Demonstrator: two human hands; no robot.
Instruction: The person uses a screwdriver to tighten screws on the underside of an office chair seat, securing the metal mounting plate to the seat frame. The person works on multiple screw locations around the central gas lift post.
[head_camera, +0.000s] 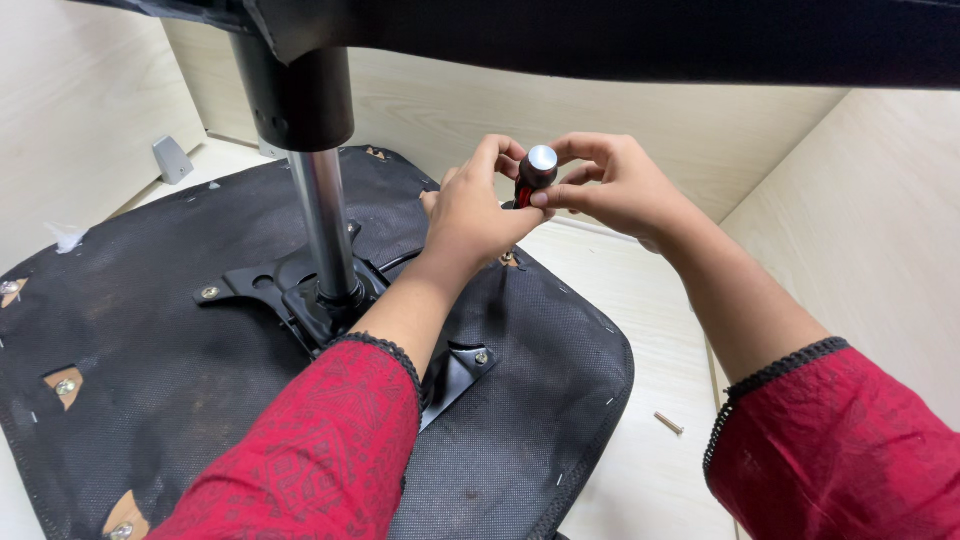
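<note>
- Fingers (545, 198) of right hand (615, 190) pinched shut on black-and-red screwdriver handle with silver cap (537, 170); left hand (475, 210) curled closed around it from the other side.
- Could slip off the screw if tilted.
- Below the fingers, hidden: tip and screw.
- Farther out: black fabric chair-seat underside (150, 340); loose screw (669, 424) on pale wooden worktop (640, 300).

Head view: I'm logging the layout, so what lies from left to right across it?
Grey bracket → chrome gas-lift column → left hand → screwdriver handle → right hand → loose screw on the wooden floor.
</note>
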